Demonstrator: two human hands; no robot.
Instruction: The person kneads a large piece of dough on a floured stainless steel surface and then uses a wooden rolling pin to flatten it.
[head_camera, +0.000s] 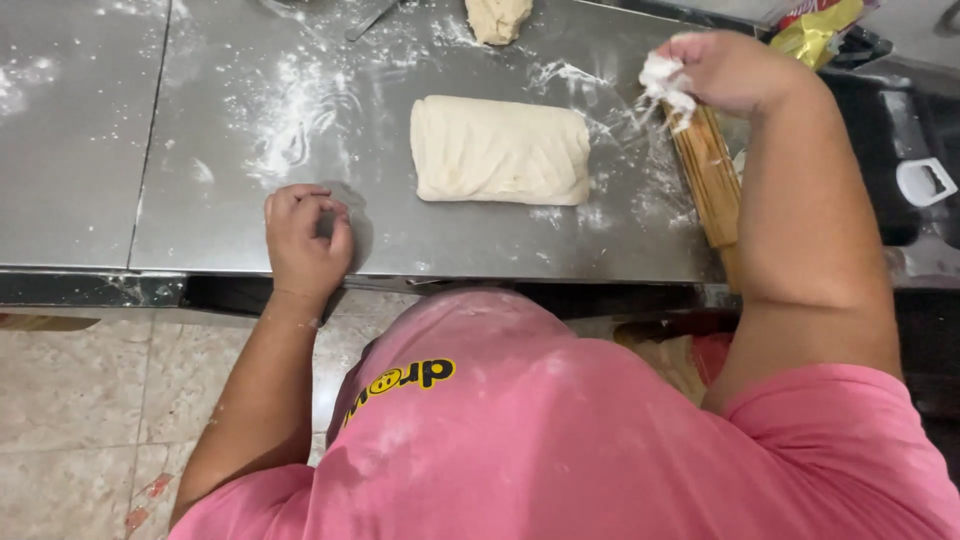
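1. Down low, the left hand (303, 240) rests on the metal surface (90, 150), its grip curled shut on nothing.
2. Next, the folded dough (498, 150) lies flat in spilled flour (290, 110).
3. Then the right hand (728, 70) has its grip pinched on a white floury lump (664, 82), above a wooden stick (712, 185).

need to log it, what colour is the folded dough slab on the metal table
Pale cream-white, with soft fold lines: the folded dough slab shows best in the head view.
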